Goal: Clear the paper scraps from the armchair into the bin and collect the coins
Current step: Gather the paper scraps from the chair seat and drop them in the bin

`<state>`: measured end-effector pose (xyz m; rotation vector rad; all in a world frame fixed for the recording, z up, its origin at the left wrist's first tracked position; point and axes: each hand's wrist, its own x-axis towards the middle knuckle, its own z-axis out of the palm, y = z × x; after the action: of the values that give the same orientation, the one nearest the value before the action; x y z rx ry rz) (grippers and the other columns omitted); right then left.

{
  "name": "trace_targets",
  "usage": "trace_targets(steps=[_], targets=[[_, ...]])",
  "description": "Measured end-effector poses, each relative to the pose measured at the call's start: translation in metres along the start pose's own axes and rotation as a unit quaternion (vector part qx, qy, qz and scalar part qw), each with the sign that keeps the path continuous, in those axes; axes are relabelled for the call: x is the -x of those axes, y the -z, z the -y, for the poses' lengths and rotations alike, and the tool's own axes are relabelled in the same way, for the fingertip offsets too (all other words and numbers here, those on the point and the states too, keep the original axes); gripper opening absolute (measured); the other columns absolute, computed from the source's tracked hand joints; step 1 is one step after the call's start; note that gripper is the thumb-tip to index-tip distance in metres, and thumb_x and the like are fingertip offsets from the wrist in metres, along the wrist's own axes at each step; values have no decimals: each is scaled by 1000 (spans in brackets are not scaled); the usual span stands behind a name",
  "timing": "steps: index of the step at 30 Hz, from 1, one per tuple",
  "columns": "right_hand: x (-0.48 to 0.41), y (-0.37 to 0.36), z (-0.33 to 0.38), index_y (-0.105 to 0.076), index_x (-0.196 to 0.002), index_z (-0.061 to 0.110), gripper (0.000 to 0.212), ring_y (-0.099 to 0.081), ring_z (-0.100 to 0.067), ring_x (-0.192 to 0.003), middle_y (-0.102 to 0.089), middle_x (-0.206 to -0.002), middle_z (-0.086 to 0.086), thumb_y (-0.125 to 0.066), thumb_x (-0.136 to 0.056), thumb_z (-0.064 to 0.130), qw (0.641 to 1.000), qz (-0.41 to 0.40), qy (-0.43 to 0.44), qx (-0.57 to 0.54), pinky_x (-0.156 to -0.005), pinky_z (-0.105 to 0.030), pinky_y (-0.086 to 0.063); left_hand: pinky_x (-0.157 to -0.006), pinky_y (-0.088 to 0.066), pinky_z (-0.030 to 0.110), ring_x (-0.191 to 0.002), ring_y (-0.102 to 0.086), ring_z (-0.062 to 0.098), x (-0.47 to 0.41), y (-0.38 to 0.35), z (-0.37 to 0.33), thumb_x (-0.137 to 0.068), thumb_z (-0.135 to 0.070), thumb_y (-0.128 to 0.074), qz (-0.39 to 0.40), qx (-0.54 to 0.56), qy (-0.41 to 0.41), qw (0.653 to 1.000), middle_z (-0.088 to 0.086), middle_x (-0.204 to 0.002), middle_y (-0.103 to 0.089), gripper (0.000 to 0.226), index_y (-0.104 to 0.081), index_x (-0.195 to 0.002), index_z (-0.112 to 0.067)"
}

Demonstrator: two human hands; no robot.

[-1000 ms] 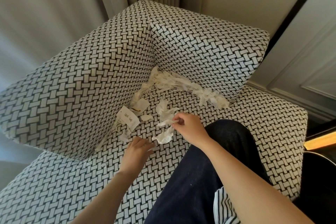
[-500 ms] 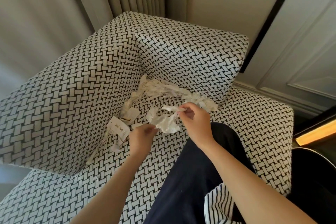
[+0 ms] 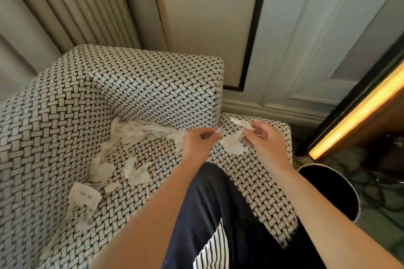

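My right hand (image 3: 261,140) grips a bunch of white paper scraps (image 3: 232,145) above the right side of the armchair seat (image 3: 251,172). My left hand (image 3: 200,141) is curled beside it and pinches a small scrap at its fingertips. More torn scraps (image 3: 140,131) lie along the crease between seat and back cushion, and others (image 3: 133,169) are on the seat at left. A printed slip (image 3: 84,196) lies near the left armrest. The black bin (image 3: 332,190) stands on the floor at the right of the chair. I see no coins.
The armchair has a black-and-white woven pattern, with a back cushion (image 3: 157,89) and a left armrest (image 3: 39,137). My knee in dark trousers (image 3: 209,214) rests on the seat. Curtains (image 3: 72,4) hang behind; a panelled wall (image 3: 306,39) and a lit orange strip (image 3: 358,111) are at right.
Both hands have lifted off the seat and moved right with the scraps, toward the bin side. My view has swung right, and the bin's opening has come into sight.
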<state>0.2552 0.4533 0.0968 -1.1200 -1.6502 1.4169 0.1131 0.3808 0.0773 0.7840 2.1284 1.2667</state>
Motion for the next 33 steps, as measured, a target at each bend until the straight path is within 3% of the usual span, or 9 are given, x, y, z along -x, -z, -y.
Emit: trace_targets(steps=[3,6,9,13,15,18,24,28,33], targets=[[-8,35,-11,-61,-109,15,21,-64,-9,-86,-62,-95,3,-61,-89,9,998,-56,-27,-4,-61,-10,-50,-88,-52,27,-86,-64,8,1,-38,-22,-84,-21,-67,65,-11,1,998,-1,-100,-71,24,-69,-107,-14],[-14,70,-28,-60,-112,18,23,-65,-10,-89,-65,-101,-2,-61,-89,13,994,-100,-53,-3,-66,-15,-50,-82,-52,28,-73,-55,5,4,-78,-40,-85,-12,-64,133,-26,-6,991,0,-99,-69,26,-67,-111,-12],[-18,104,-44,-60,-113,17,23,-65,-11,-92,-66,-103,-2,-61,-90,16,988,-139,-72,10,-66,-15,-49,-71,-48,17,-74,-56,6,6,-120,-50,-86,-14,-62,179,-25,14,983,-2,-97,-68,23,-67,-108,-15],[-20,144,-69,-57,-108,17,20,-65,-12,-81,-65,-95,-5,-61,-89,14,972,-202,-119,-19,-68,-21,-52,-77,-49,21,-77,-56,4,10,-171,-54,-85,-20,-65,224,-38,29,973,-5,-94,-65,18,-68,-103,-18],[-21,163,-83,-55,-114,15,27,-65,-15,-77,-65,-91,-7,-62,-88,14,958,-235,-158,-44,-75,-30,-54,-68,-49,20,-69,-54,5,13,-195,-56,-84,-21,-67,247,-29,35,968,0,-92,-67,14,-68,-98,-19],[-22,187,-102,-50,-113,18,28,-62,-16,-74,-66,-86,-10,-61,-88,13,937,-273,-199,-89,-73,-30,-52,-54,-43,13,-65,-57,5,15,-226,-60,-83,-21,-68,268,-27,42,962,-1,-88,-66,17,-66,-100,-18],[-27,220,-128,-48,-112,11,27,-62,-19,-82,-63,-91,-10,-61,-88,10,896,-322,-259,-162,-81,-34,-54,-67,-48,15,-82,-61,11,13,-273,-69,-84,-19,-67,307,-21,67,949,3,-102,-67,19,-65,-103,-18],[-26,240,-143,-52,-101,12,15,-60,-21,-92,-60,-96,-10,-61,-89,10,882,-335,-279,-180,-78,-31,-52,-81,-49,22,-96,-62,15,15,-302,-74,-84,-20,-65,347,-31,63,935,3,-107,-67,23,-66,-107,-20],[-24,254,-163,-54,-113,4,26,-60,-17,-87,-61,-99,-11,-62,-89,11,858,-353,-313,-204,-73,-28,-51,-90,-42,21,-115,-55,15,21,-320,-76,-89,-18,-57,396,-69,41,915,1,-123,-61,35,-60,-124,-18]])
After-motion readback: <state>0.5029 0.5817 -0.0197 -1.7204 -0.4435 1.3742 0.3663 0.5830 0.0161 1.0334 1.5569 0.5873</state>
